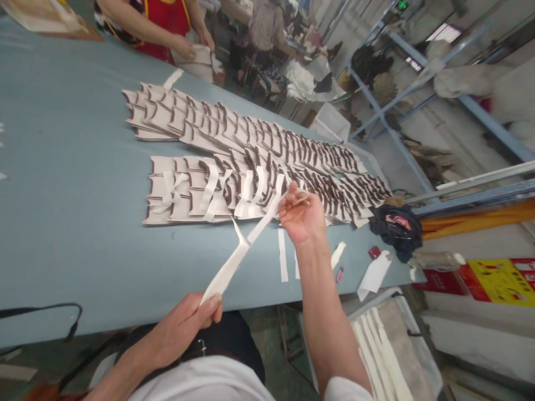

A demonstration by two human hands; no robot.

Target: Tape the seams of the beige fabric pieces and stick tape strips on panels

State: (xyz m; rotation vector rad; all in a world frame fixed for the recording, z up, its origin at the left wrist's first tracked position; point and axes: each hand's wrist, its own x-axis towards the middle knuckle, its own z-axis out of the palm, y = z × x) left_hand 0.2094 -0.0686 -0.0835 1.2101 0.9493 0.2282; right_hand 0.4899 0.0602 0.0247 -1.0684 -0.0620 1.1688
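Note:
A long white strip (228, 268) stretches between my two hands above the near edge of the table. My left hand (196, 314) pinches its lower end between thumb and fingers. Midway the strip forks, and a short pointed piece sticks up beside the longer band. The upper band runs to my right hand (301, 214), whose fingers are curled, palm up, with a thin pale end showing at them. Behind the hands lies the near row of beige fabric pieces with dark brown edging (179, 192), overlapping. Several loose white strips (210, 186) lie across that row.
A second row of beige pieces (200, 120) lies behind. Across the blue table (75, 167), a person in red handles a beige piece (198, 58). At right are a dark bundle (397, 225), a white scrap (375, 274), a bin with pale strips (382, 345) and blue shelving (388, 128).

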